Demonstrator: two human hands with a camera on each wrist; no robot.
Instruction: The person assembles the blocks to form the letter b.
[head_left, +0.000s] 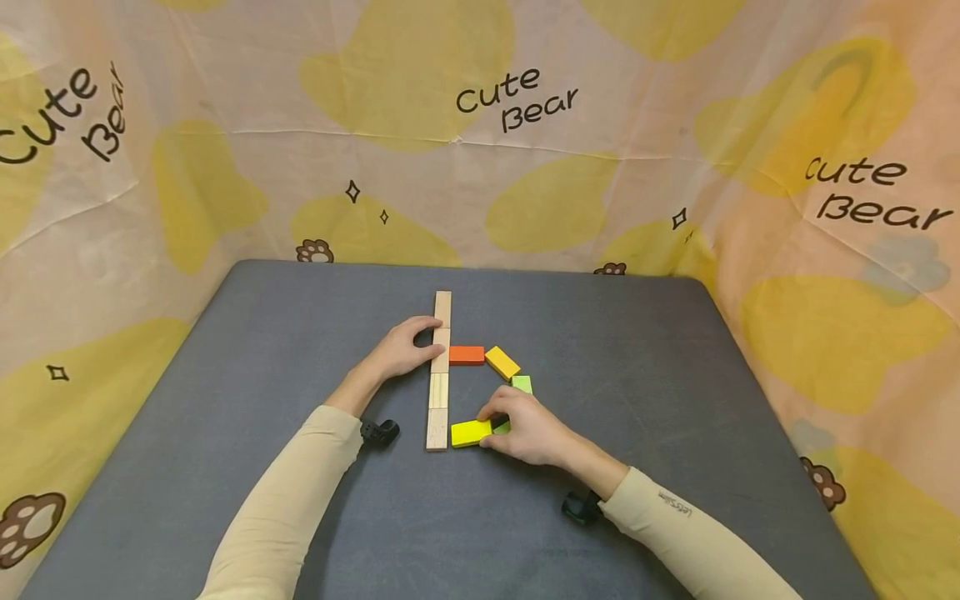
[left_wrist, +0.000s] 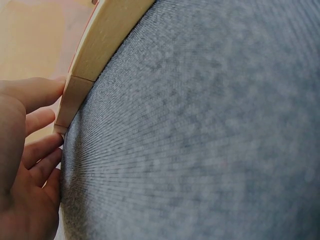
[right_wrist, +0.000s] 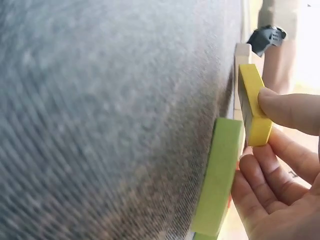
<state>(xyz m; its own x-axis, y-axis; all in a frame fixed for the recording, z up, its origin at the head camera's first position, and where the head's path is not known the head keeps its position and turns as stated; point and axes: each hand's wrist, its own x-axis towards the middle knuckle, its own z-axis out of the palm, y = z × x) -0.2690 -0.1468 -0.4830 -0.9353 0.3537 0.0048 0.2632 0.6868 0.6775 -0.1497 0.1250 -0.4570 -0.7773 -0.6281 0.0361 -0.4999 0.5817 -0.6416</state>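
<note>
A straight column of pale wooden blocks (head_left: 437,390) lies end to end on the table. My left hand (head_left: 406,344) is at its left side, thumb and fingertips touching the edge of the blocks; the wooden side wall (left_wrist: 75,97) shows in the left wrist view. My right hand (head_left: 529,425) pinches a yellow block (head_left: 470,433) between thumb and fingers. In the right wrist view this yellow block (right_wrist: 255,107) looks tilted and raised above the surface, beside a green block (right_wrist: 217,175). The right hand partly hides the green blocks in the head view.
A red block (head_left: 467,356) extends right from the column. An orange-yellow block (head_left: 502,362) lies angled at its end, followed by a light green block (head_left: 522,384), forming a curve. The grey table (head_left: 225,417) is bordered by a printed cloth (head_left: 420,100) at back and sides.
</note>
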